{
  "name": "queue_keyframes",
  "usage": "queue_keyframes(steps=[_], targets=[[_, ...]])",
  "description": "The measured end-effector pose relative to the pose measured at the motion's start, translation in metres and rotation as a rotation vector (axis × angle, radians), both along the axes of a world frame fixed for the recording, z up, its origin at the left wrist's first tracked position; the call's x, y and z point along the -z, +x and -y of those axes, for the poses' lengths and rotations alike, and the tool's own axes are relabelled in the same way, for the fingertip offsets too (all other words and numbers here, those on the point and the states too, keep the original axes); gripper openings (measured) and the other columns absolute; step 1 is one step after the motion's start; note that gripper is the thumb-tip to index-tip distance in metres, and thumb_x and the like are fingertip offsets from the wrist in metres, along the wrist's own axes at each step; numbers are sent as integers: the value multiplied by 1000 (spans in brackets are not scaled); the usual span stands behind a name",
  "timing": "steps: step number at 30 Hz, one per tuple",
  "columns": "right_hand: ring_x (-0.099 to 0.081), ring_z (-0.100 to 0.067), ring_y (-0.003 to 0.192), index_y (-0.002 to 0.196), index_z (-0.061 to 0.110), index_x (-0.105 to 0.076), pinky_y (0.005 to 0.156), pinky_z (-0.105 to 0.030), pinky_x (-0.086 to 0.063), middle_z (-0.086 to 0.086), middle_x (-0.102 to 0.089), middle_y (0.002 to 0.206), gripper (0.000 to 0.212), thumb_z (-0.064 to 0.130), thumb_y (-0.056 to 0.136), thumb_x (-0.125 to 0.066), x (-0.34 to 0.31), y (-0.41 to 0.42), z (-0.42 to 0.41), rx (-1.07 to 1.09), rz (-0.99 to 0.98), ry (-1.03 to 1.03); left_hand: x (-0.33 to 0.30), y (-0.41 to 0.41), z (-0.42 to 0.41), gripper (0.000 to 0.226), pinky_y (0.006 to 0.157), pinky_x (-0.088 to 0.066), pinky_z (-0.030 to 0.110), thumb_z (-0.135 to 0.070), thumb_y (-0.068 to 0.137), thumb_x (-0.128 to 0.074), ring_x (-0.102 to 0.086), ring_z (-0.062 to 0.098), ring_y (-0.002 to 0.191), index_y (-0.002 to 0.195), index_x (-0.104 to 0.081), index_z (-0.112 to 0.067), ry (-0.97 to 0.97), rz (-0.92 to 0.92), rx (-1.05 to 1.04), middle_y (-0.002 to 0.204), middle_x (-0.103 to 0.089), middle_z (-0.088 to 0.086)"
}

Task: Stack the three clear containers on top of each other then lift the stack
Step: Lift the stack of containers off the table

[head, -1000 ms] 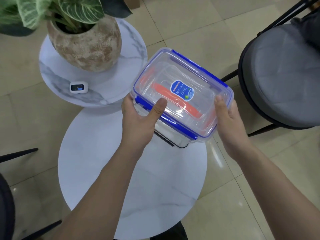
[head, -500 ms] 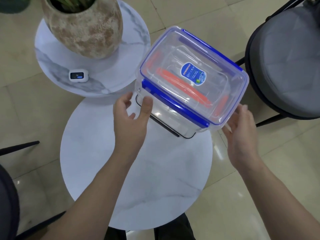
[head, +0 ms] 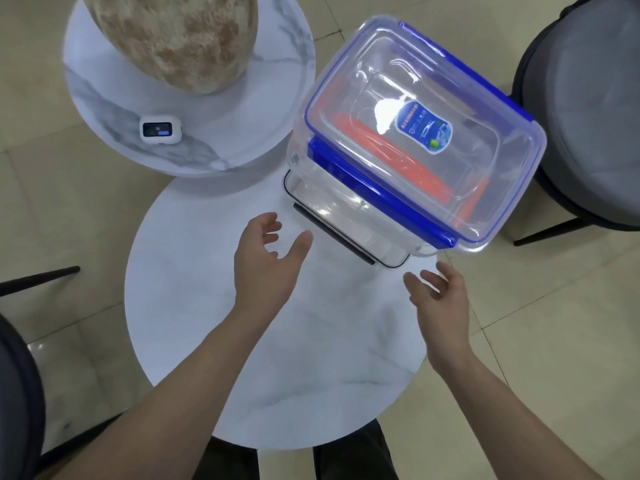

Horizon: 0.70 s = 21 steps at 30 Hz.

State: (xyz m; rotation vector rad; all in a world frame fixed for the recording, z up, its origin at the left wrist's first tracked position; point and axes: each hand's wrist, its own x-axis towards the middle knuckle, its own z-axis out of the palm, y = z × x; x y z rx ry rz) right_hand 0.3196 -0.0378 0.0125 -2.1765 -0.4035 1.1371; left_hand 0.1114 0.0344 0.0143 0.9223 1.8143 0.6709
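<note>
A stack of clear containers stands at the far right edge of the round white table. The top container has a blue-clipped lid and a blue oval label. Orange clips of the container under it show through. The bottom container has a black rim and latch. My left hand hovers open just left of the stack's base, apart from it. My right hand hovers open below the stack's near right corner, touching nothing.
A higher marble side table behind carries a mottled plant pot and a small white device. A grey cushioned chair stands right of the stack. A dark chair edge sits at the left.
Both hands let go of the top container and drew back toward me, lower and open. The stack now stands on its own; the view has moved closer.
</note>
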Motion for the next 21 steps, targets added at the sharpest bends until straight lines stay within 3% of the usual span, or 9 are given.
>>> queue_keyframes(steps=[4,7,10,15,17,21], targets=[[-60,-20,119,147,23,-39,97,-42,-54,1,-56,136,73,29,85,-78,10,-14,-8,-50,24,2,13,-1,-12,69,95,-52,31,-40,83,-79,-57,11,111,141,-48,-20,10,-74,100,131,-59,-4],[-59,-19,119,142,25,-43,89,-33,-53,4,-56,137,70,27,82,-81,18,-22,-16,-66,39,58,24,1,-27,80,96,-54,33,-45,80,-79,-56,12,113,147,-42,-22,-8,-114,201,140,-54,-2],[-59,-17,116,131,37,-43,87,-29,-49,12,-56,134,65,27,80,-83,27,-27,-23,-74,42,95,33,3,-43,90,99,-54,38,-48,78,-80,-56,17,123,152,-34,-27,-38,-151,313,150,-45,0],[-57,23,90,118,41,-49,79,-6,-44,31,-55,104,56,22,79,-85,36,-34,-38,-66,112,143,47,8,-62,105,99,-55,50,-63,69,-79,-54,27,132,155,-27,-31,28,-194,366,153,-43,2],[-58,17,87,124,30,-53,79,-6,-44,26,-55,101,57,23,78,-85,39,-35,-41,-37,149,128,52,10,-70,108,100,-54,51,-65,65,-79,-54,27,133,154,-29,-31,13,-186,357,151,-48,2],[-62,-6,94,128,19,-55,92,-28,-53,13,-60,106,63,26,75,-88,46,-36,-45,27,200,79,61,12,-79,94,97,-55,42,-42,71,-88,-65,27,118,149,-38,-26,-49,-152,347,136,-63,1]])
